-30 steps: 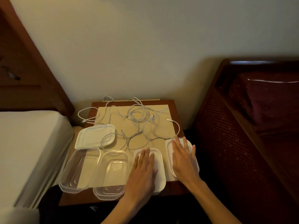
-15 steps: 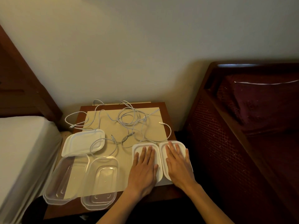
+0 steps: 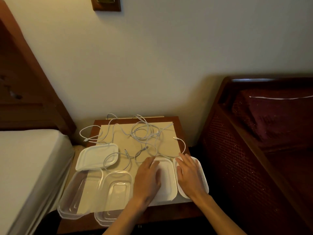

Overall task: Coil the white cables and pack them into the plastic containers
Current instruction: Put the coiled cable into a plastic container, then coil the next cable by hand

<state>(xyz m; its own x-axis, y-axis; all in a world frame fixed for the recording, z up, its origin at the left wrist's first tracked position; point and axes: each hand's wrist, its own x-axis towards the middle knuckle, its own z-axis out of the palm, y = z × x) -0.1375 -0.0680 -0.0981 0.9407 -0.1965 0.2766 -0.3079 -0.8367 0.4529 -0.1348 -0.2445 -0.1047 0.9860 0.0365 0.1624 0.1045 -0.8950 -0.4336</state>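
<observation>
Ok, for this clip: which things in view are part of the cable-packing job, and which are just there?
Part of the job:
white cables, tangled on the table
two clear containers, empty
three white lids
left hand and right hand, each resting flat on a lid

Just there:
wooden table
beige mat
white mattress
dark red cushion

A small wooden worktop (image 3: 179,126) is seen between a bed (image 3: 30,160) and a dark wooden frame (image 3: 237,133). White cables (image 3: 145,134) are spread tangled across a tan mat (image 3: 162,143). Two clear containers (image 3: 115,192) are set at the near left, with a white lid (image 3: 94,155) behind them. The left hand (image 3: 147,180) and right hand (image 3: 189,175) are laid flat, fingers straight, on two further white lids (image 3: 166,182).
</observation>
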